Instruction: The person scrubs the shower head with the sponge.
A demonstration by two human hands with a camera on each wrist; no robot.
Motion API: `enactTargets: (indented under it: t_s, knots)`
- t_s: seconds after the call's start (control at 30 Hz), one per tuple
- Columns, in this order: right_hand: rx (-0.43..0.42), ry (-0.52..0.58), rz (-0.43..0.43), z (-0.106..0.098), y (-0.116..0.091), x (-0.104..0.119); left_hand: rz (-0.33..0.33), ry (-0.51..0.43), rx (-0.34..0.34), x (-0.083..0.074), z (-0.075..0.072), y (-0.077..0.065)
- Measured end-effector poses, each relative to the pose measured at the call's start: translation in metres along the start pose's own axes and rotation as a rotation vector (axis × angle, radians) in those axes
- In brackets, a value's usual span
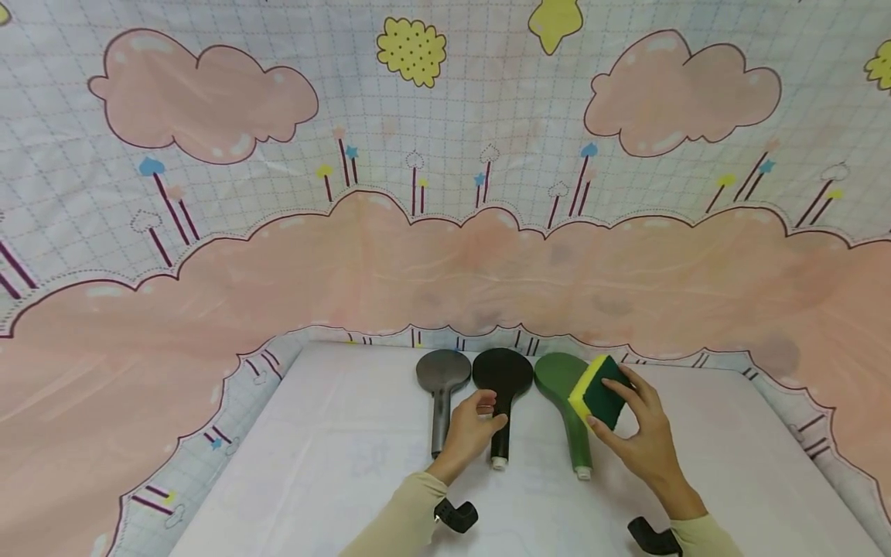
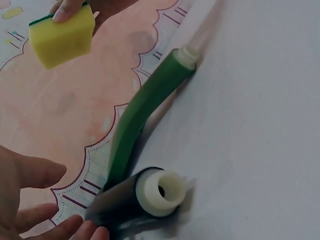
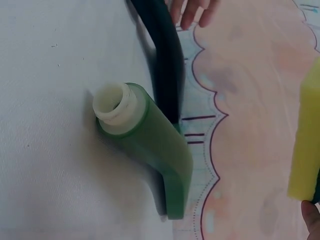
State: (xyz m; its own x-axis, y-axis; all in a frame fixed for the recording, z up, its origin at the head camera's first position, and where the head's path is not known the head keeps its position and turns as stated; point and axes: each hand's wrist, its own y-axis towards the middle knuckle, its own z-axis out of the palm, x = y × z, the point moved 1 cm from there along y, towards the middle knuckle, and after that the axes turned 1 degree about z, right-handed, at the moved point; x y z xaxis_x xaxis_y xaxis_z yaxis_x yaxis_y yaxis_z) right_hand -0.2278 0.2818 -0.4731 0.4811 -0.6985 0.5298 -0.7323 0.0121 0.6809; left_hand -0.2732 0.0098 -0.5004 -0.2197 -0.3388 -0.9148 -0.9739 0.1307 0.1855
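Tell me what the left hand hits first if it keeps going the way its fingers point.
Probably the black shower head: the left hand is already at its handle, fingertips aimed toward it, though contact isn't clear.
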Motion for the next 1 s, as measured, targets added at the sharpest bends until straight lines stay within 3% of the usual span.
enactTargets:
  t_s: [0.33, 0.5, 0.8, 1.0]
  knots:
    - [0.026, -0.013, -0.016, 0.008, 0.0, 0.004, -0.115, 0.032, 0.067, 0.013, -0.003, -0.003]
    - [0.04, -0.017, -0.017, 0.011, 0.0, 0.006, -0.126, 0.006, 0.103, 0.019, 0.0, -0.002]
    - [0.047, -0.037, -0.002, 0.014, -0.002, 0.008, -0.113, -0.047, 0.096, 0.023, 0.006, 0.002]
    - [0.046, -0.035, -0.002, 0.015, -0.003, 0.009, -0.173, -0.119, 0.099, 0.025, 0.005, 0.001]
